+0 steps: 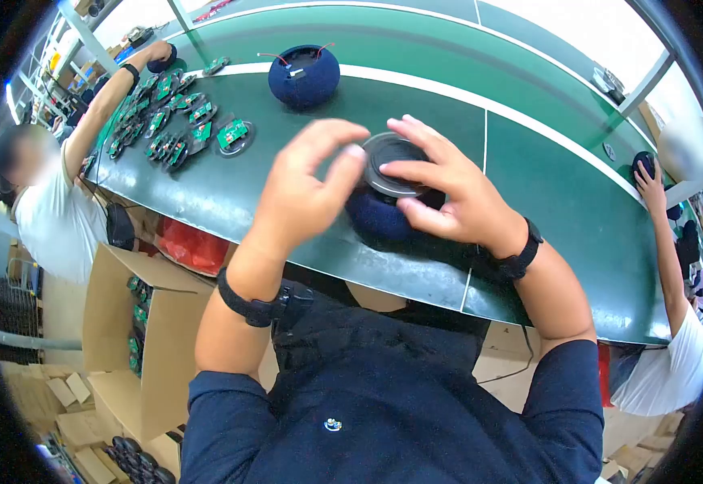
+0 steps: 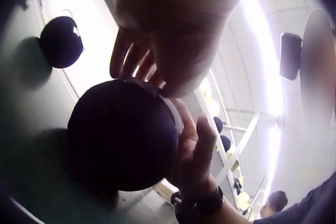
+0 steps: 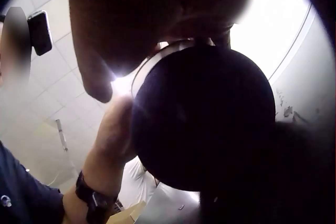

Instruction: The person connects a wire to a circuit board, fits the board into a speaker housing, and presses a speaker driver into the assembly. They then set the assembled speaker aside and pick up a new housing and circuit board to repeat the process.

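A round dark disc with a clear rim [image 1: 384, 179] lies on top of a dark blue fabric ball [image 1: 380, 219] on the green table. My right hand [image 1: 460, 194] holds the disc from the right, fingers spread over its face and thumb at the lower edge. At the disc's left edge is my left hand [image 1: 307, 181], blurred, its thumb and forefinger loosely curved with a gap between them. The left wrist view shows the ball [image 2: 123, 134] from the side, below both hands. In the right wrist view the ball [image 3: 205, 119] is very dark and hides the fingertips.
Another blue ball [image 1: 304, 78] with red wires stands at the table's far side. Several green circuit boards on discs [image 1: 235, 135] lie at the left. An open cardboard box [image 1: 170, 347] is below the table edge. People are working at both sides.
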`<state>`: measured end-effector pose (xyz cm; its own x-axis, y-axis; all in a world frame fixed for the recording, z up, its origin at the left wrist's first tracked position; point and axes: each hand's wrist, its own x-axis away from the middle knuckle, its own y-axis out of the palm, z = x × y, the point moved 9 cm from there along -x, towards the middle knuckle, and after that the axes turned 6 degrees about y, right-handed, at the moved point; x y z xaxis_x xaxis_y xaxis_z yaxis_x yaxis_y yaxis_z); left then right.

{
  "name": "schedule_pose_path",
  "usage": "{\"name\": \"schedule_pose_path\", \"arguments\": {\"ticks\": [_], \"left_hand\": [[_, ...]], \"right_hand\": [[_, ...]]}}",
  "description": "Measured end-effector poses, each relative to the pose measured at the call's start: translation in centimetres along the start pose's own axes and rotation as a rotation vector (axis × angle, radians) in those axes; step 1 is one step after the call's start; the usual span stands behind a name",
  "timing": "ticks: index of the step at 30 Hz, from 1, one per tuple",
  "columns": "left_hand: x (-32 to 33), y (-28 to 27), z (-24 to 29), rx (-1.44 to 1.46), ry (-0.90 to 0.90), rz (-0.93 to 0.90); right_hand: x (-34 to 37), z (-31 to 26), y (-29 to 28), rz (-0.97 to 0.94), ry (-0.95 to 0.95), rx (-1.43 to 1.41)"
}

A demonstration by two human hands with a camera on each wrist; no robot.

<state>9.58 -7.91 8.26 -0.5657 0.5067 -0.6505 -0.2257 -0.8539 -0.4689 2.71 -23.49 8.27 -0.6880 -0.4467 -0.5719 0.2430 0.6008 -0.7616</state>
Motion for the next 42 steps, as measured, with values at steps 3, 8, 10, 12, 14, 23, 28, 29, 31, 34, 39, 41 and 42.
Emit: {"name": "schedule_pose_path", "arguments": {"ticks": [3, 8, 10, 12, 14, 23, 28, 29, 31, 34, 39, 41, 42], "left_hand": [[-1.1, 2.1, 2.8, -0.2, 0.004, -0.192], [-2.7, 4.0, 5.0, -0.537, 0.213, -0.315], [-3.1, 4.5, 5.4, -0.548, 0.193, -0.307], [-3.3, 4.7, 4.8, -0.495, 0.126, -0.316], [-3.6, 5.0, 3.7, -0.432, 0.038, -0.36], [-3.5, 5.7, 4.6, -0.419, 0.096, -0.415], [-1.4, -1.9, 7.5, -0.327, 0.303, -0.027], [-1.8, -3.9, 7.4, -0.292, 0.312, 0.126], [-3.9, -5.2, 3.7, -0.212, 0.197, 0.186], [-9.8, -0.9, -2.4, -0.149, 0.142, 0.052], [-15.9, 6.7, -10.7, -0.205, 0.22, -0.001], [-17.3, 8.9, -14.1, -0.197, 0.216, 0.039], [-18.0, 10.2, -16.2, -0.241, 0.217, 0.044]], "right_hand": [[0.6, 2.2, 0.7, 0.065, 0.289, -0.281], [0.5, 2.4, 1.6, 0.122, 0.344, -0.256], [0.8, 2.4, 2.0, 0.149, 0.353, -0.275], [0.7, 2.3, 2.2, 0.157, 0.359, -0.287], [0.7, 2.3, 2.6, 0.16, 0.358, -0.288], [0.9, 2.7, 2.4, 0.109, 0.514, -0.436], [0.9, 2.6, 2.3, 0.1, 0.465, -0.416], [0.8, 2.0, 2.3, 0.073, 0.401, -0.344], [0.8, 0.9, 2.6, 0.063, 0.395, -0.136], [1.1, 0.1, 2.5, -0.01, 0.441, -0.054], [1.1, 3.0, 1.0, 0.011, 0.499, -0.208], [1.7, 5.5, -2.2, 0.072, 0.558, -0.073], [1.7, 7.1, -4.0, 0.081, 0.546, 0.001]]}}
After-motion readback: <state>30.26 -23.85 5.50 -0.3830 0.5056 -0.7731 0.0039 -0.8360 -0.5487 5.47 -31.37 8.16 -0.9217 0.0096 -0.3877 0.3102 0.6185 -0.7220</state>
